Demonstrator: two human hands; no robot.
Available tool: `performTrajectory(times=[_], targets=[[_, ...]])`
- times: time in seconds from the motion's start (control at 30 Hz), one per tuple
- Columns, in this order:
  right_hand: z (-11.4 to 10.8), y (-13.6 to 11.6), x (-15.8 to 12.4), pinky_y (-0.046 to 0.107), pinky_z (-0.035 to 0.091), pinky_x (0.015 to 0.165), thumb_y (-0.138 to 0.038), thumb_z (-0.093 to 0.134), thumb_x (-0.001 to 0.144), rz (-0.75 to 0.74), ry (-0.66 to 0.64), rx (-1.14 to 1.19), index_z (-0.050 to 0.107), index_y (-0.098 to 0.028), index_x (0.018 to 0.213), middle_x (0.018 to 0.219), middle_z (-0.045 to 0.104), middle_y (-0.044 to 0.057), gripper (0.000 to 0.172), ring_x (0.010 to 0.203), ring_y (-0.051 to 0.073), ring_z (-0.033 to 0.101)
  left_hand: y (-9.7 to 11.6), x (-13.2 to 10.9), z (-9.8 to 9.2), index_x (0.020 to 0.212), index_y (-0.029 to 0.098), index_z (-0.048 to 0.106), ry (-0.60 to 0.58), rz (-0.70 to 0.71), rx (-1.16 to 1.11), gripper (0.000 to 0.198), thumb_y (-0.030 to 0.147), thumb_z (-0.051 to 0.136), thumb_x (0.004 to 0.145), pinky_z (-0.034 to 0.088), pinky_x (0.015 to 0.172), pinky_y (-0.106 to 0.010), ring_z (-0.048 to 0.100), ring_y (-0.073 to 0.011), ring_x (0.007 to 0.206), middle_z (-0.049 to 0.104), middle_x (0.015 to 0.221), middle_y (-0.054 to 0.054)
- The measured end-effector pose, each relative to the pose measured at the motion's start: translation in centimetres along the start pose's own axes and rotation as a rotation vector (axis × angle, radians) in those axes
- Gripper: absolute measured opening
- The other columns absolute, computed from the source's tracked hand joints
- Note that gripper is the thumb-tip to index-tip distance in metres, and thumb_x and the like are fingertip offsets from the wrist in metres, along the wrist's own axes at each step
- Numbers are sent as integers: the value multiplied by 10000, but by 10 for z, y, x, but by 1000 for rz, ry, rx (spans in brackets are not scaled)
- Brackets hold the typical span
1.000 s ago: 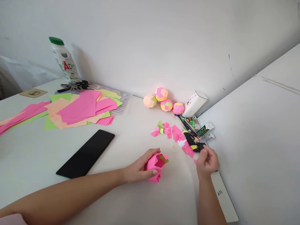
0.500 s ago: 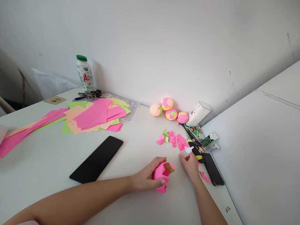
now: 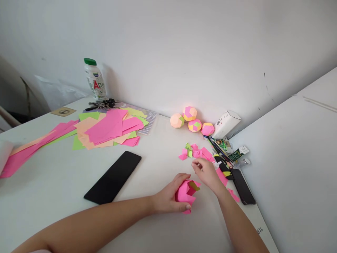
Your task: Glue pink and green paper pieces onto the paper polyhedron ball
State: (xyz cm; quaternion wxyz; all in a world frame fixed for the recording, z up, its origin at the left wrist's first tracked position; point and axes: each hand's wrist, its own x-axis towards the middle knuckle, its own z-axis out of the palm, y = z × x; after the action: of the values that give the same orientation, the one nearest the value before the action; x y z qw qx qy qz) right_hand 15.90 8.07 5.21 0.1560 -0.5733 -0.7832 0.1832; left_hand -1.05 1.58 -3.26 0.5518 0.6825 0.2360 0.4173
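My left hand (image 3: pixel 172 192) is wrapped round a pink folded-paper ball (image 3: pixel 184 194), partly built, with a jagged opening and a green inner face on its right side. My right hand (image 3: pixel 206 172) is above the table just in front of a small pile of pink and green folded paper pieces (image 3: pixel 195 151). Its fingers are loosely curled with a gap to the thumb, and nothing shows between them. Behind that hand lies a white glue bottle (image 3: pixel 217 164), mostly hidden, with its nozzle showing.
Four-colour paper sheets (image 3: pixel 105 128) spread at the back left near keys (image 3: pixel 101 104) and a white bottle (image 3: pixel 95 82). A black slab (image 3: pixel 113 177) lies left of my hands. Several finished paper balls (image 3: pixel 189 113) sit by the wall. A black case (image 3: pixel 243 186) lies at right.
My right hand has let go of the glue bottle and moved left and up toward the folded pieces. My left hand still holds the paper ball. The view has shifted slightly.
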Motion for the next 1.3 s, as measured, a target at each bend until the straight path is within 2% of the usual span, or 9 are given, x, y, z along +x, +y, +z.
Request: performTrajectory(times=[0.13, 0.23, 0.57, 0.7, 0.83, 0.97, 1.07, 1.17, 1.3], targets=[[25, -4, 46, 297, 434, 652, -294, 585, 796, 57, -6, -54, 600, -182, 800, 865, 647, 74, 113, 791, 215, 605, 0, 0, 0, 1360, 232, 282, 23, 12, -22, 798, 513, 667, 720, 393, 994, -497, 417, -317, 1187, 313, 1330, -160], [42, -3, 59, 305, 410, 623, -324, 668, 732, 107, -12, -83, 562, -182, 748, 850, 619, 87, 178, 785, 236, 591, 0, 1, -1, 1351, 244, 286, 32, 2, -49, 785, 534, 658, 723, 408, 979, -494, 430, -312, 1171, 314, 1325, -155], [51, 16, 59, 280, 453, 636, -159, 648, 688, 27, 4, 108, 553, -188, 671, 782, 599, 18, 101, 694, 159, 566, 3, 0, -2, 1354, 254, 298, 35, 10, -90, 793, 606, 623, 723, 416, 955, -489, 431, -314, 1146, 339, 1283, -141], [42, 25, 37, 261, 477, 548, -256, 574, 775, -25, 6, 255, 567, -188, 714, 838, 641, 27, 92, 615, 137, 585, 5, 1, -6, 1287, 228, 368, 48, -8, -128, 596, 622, 424, 844, 437, 908, -438, 471, -267, 1072, 406, 1213, -125], [36, 28, 24, 260, 484, 543, -305, 533, 812, -46, 19, 319, 574, -186, 800, 917, 649, 54, 126, 646, 145, 609, 4, 0, -5, 1212, 203, 410, 135, -151, -272, 533, 611, 269, 899, 466, 808, -390, 543, -216, 925, 467, 1170, -116], [42, 21, 40, 282, 489, 606, -296, 579, 797, -72, 12, 293, 606, -197, 920, 992, 625, 55, 160, 661, 142, 594, 5, 1, -3, 1115, 192, 473, 244, -271, -342, 492, 581, 245, 919, 470, 733, -356, 562, -186, 815, 546, 1061, -91], [53, 15, 62, 343, 475, 708, -300, 664, 745, -61, 27, 224, 625, -187, 914, 978, 593, 73, 207, 754, 185, 573, 7, 6, -5, 984, 177, 535, 375, -262, -319, 479, 575, 277, 916, 464, 785, -355, 553, -191, 848, 566, 964, -72], [64, 12, 77, 367, 452, 758, -227, 688, 722, -56, 34, 179, 633, -185, 794, 894, 567, 63, 100, 839, 219, 547, 7, 14, -12, 861, 170, 558, 540, -253, -275, 442, 571, 374, 890, 444, 871, -361, 540, -194, 886, 560, 879, -54], [66, 13, 74, 327, 459, 706, -181, 650, 765, -128, 15, 198, 618, -196, 694, 838, 545, 36, 79, 747, 181, 543, 5, 22, -19, 871, 173, 537, 714, -331, -419, 394, 563, 510, 818, 479, 826, -353, 569, -162, 809, 552, 885, -32]])
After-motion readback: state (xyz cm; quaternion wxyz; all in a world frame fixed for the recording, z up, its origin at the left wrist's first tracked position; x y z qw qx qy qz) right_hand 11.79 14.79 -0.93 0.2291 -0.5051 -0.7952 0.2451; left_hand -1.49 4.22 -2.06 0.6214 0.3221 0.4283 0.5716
